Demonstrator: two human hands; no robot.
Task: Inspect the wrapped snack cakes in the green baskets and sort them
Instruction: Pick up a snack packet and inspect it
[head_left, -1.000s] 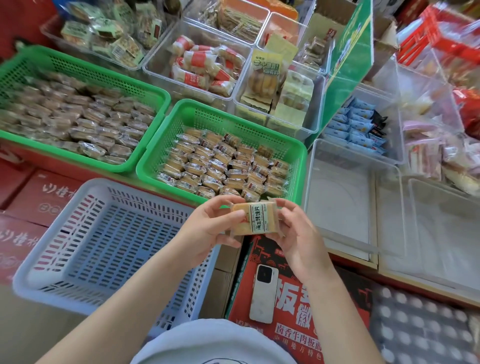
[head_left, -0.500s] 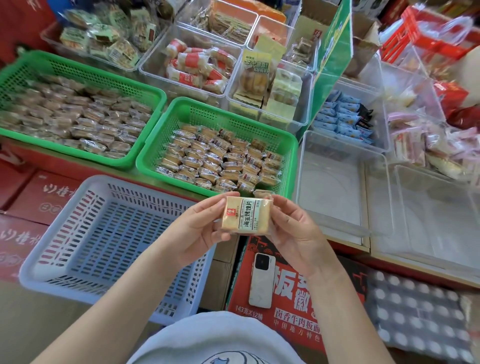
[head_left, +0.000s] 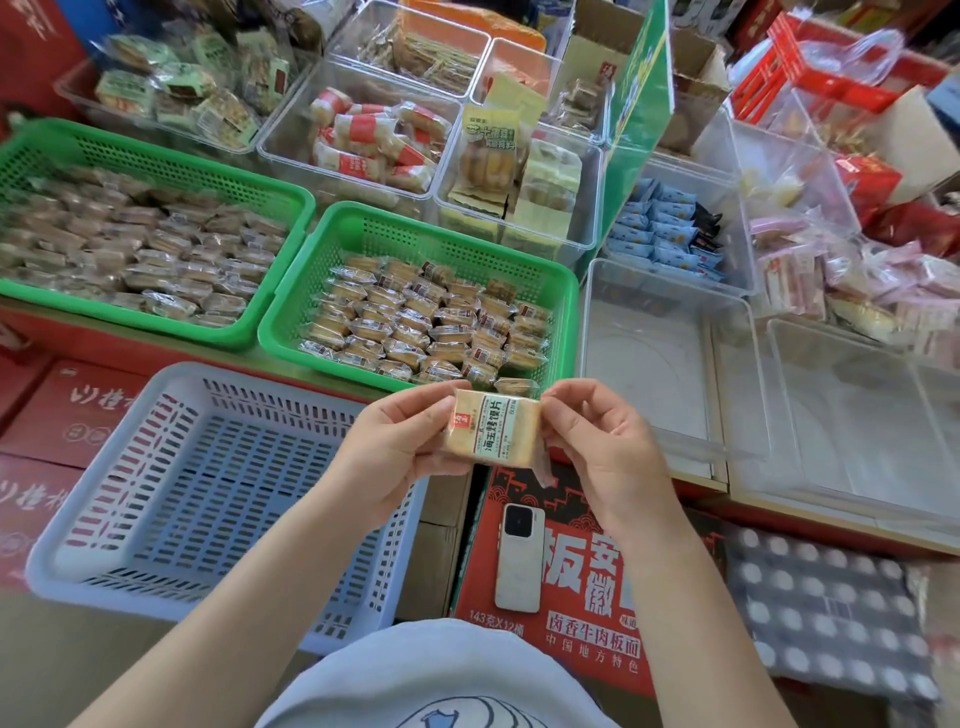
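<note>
A wrapped snack cake (head_left: 492, 434), tan with a white printed label, is held up between both hands in front of me. My left hand (head_left: 400, 457) grips its left edge and my right hand (head_left: 602, 447) pinches its right edge. Just behind it stands a green basket (head_left: 563, 291) holding several rows of similar wrapped cakes. A second green basket (head_left: 156, 156) at the left is filled with several more. An empty pale blue basket (head_left: 156, 395) sits below my left hand.
Clear plastic bins (head_left: 675, 395) stand at the right, the nearest ones empty. More clear bins of packaged snacks line the back. A white phone (head_left: 519, 556) lies on a red carton (head_left: 587, 613) under my hands. Red cartons sit at the left.
The cake has been turned in my hands so its printed label faces me more squarely. Both hands kept their hold.
</note>
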